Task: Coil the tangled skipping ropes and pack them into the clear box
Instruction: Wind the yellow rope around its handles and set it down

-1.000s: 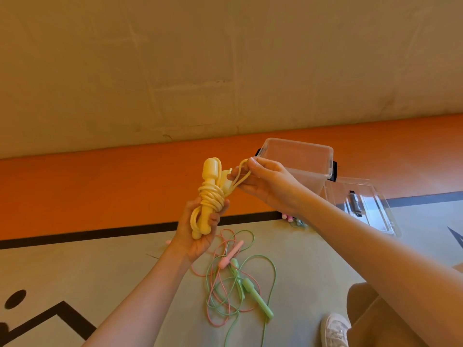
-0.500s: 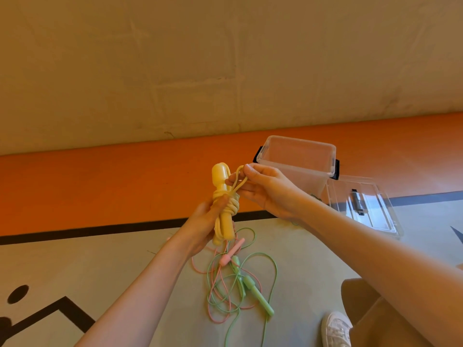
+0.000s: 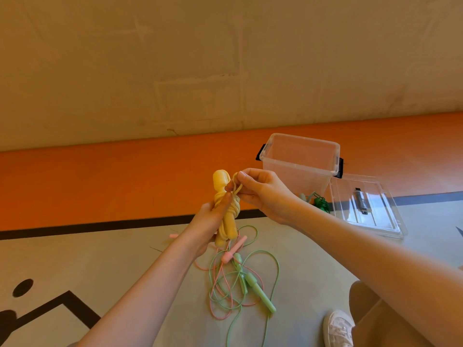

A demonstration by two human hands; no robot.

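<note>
Hands (image 3: pixel 260 194) pinch glossy, coiled yellow rope (image 3: pixel 226 209).

The yellow skipping rope (image 3: pixel 226 211) looks like soft matt plastic or rubber, its handles smooth and its cord slightly shiny where it is wound. The green rope (image 3: pixel 259 294) and pink rope (image 3: pixel 234 251) on the floor have smooth, matt plastic handles and thin, glossy plastic cords. The clear box (image 3: pixel 298 166) is see-through hard plastic with a mild sheen and black plastic clips; its lid (image 3: pixel 365 209) is the same clear plastic, glossier, catching bright reflections. The floor (image 3: pixel 100 259) is matt and smooth, painted grey and orange with black lines. The wall (image 3: pixel 225 58) is rough, patchy plaster. The shoe (image 3: pixel 338 329) looks like white cloth
</note>
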